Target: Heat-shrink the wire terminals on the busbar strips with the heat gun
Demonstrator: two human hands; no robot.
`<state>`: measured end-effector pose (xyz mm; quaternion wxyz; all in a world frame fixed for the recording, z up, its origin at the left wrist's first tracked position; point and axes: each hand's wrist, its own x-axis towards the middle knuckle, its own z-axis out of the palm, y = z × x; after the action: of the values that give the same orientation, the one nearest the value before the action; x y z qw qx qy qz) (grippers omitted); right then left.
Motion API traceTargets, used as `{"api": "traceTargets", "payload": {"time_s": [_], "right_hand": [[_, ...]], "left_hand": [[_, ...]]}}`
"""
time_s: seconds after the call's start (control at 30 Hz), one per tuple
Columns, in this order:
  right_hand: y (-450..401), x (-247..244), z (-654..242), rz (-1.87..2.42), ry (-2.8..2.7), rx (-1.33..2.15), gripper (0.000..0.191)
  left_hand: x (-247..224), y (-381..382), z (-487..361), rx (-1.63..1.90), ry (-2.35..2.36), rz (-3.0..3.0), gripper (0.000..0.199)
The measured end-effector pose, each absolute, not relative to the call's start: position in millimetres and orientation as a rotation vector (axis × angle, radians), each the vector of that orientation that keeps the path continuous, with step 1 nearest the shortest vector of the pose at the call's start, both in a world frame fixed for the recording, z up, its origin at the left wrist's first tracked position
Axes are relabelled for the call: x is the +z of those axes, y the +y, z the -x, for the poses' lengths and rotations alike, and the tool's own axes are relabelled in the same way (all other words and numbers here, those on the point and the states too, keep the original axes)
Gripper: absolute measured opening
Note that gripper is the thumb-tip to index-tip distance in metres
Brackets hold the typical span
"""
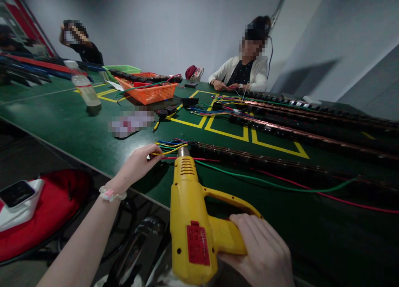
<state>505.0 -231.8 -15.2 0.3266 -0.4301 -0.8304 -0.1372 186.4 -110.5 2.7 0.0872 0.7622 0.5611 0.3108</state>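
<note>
My right hand [260,247] is wrapped round the handle of a yellow heat gun [188,212]. Its metal nozzle [183,151] points away from me, at the wires on the table. With my left hand [145,160] I pinch a yellow wire [171,151] just left of the nozzle. That wire belongs to a bundle of coloured wires at the end of a long dark strip assembly [237,154]. A green wire [264,180] and a red wire [289,181] run rightward along the near side of the strip. The nozzle partly hides the wires behind it.
More long strips [280,131] with wire ends lie farther back, over yellow tape outlines [227,135]. An orange basket [152,93] and a bottle [84,87] stand at the back left. Across the green table [62,116] a person in a white top handles wires. A red stool [62,204] is at lower left.
</note>
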Motion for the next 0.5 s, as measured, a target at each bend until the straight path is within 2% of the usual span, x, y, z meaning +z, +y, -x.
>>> {"api": "traceTargets", "payload": {"time_s": [0.2,0.5], "right_hand": [[-229,-14,-502,1.185,-2.162,-0.365,0.044],[-223,-9,-493,1.221,-2.209,-0.245,0.039]], "left_hand": [[-2,-105,-181,1.095,2.034,-1.937,0.043],[-6,-102,-175,1.06,2.306,-1.647,0.039]]}}
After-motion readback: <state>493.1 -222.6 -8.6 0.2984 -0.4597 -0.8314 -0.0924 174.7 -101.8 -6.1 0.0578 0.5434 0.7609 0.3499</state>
